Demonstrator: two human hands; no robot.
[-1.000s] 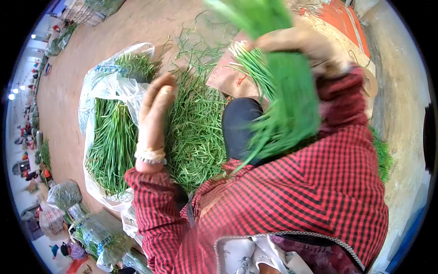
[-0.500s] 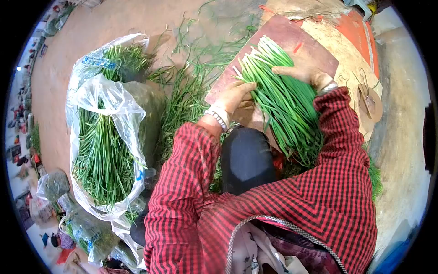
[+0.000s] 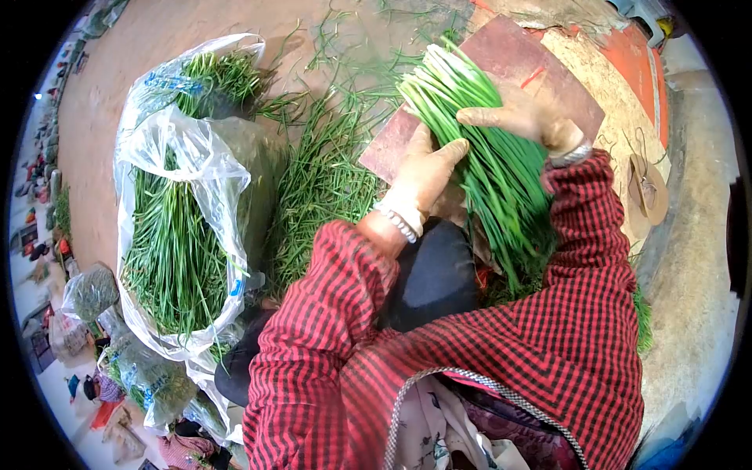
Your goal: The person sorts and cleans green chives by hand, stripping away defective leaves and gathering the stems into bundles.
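A thick bunch of garlic chives (image 3: 501, 168) lies slantwise between my hands, pale stalk ends at the top and green leaves trailing toward my lap. My left hand (image 3: 427, 174), gloved, grips its left side with the thumb on top and fingers passing underneath. Across the upper right side rests my gloved right hand (image 3: 533, 121), its thumb stretched over the stalks and its other fingers partly hidden and blurred around the far side. Beneath the bunch is a reddish-brown board (image 3: 576, 86), overhung by the pale ends.
Left of me, a clear plastic bag (image 3: 188, 149) holds more garlic chives (image 3: 172, 258). Loose green leaves (image 3: 325, 196) litter the floor beside the board. A dark-trousered knee (image 3: 435, 274) sits close below my hands. Cardboard (image 3: 607, 102) lies to the right.
The bunch has shifted up and left, its stalk ends tilting past the board's edge. My left hand has moved right and lower, its thumb now over the stalks.
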